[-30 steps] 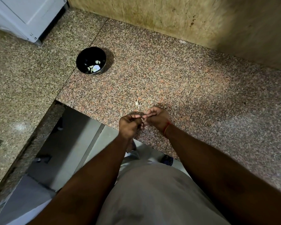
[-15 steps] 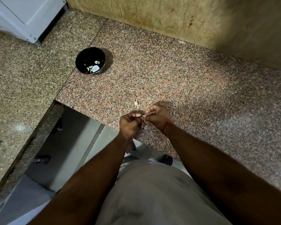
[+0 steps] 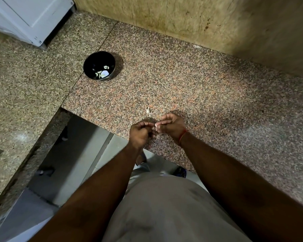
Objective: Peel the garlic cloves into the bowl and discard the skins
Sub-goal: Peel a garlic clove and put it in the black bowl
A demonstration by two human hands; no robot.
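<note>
1. Both hands met over the front edge of the counter (image 3: pixel 208 95). The left hand (image 3: pixel 140 135) had its fingers curled in, pinching at a small pale clove (image 3: pixel 156 125); the right hand (image 3: pixel 171 126) pinched the same clove from the other side. The clove was mostly hidden between the fingertips, so how much skin remained could not be told.

2. The bowl (image 3: pixel 99 65) stood well apart, far back and to the left, with a few pale peeled cloves inside. Risk: a clove carried or tossed that far could slip or miss the rim and roll on the granite.

3. The hands worked right at the counter's edge, partly over the open floor (image 3: pixel 101 154) below. Risk: if the pinch slackened as the skin tore free, the clove would likely drop off the edge rather than onto the counter.

4. A pale scrap (image 3: pixel 148 110), probably a skin, lay on the counter just beyond the hands. Risk: loose skins were light and pale against speckled stone; they could scatter, get overlooked, or stick to a finger and end up in the bowl.

5. No bin or pile for skins was in view, so discarding looked likely to be left undone.
</note>
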